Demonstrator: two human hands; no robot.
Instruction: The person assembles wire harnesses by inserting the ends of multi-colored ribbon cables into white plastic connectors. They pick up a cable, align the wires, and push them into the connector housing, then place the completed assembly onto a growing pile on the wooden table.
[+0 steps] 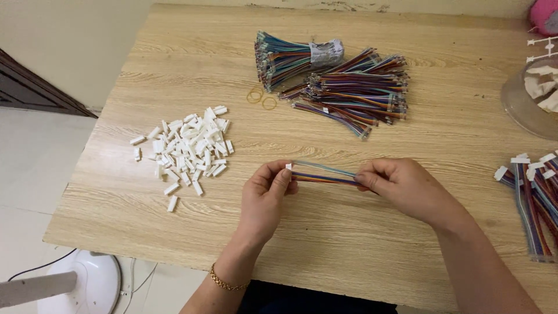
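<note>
My left hand (264, 195) pinches one end of a multicoloured ribbon cable (323, 174), where a small white connector (288, 167) sits at my fingertips. My right hand (404, 187) grips the cable's other end, so the cable is stretched level between both hands just above the wooden table (174, 70). A pile of loose white plastic connectors (189, 145) lies to the left of my left hand.
Two bundles of multicoloured cables (349, 87), one wrapped in grey tape, lie at the back centre with two rubber bands (261, 99) beside them. Cables with white connectors fitted (532, 197) are at the right edge, below a clear container (532, 96). A white fan base (87, 282) stands on the floor.
</note>
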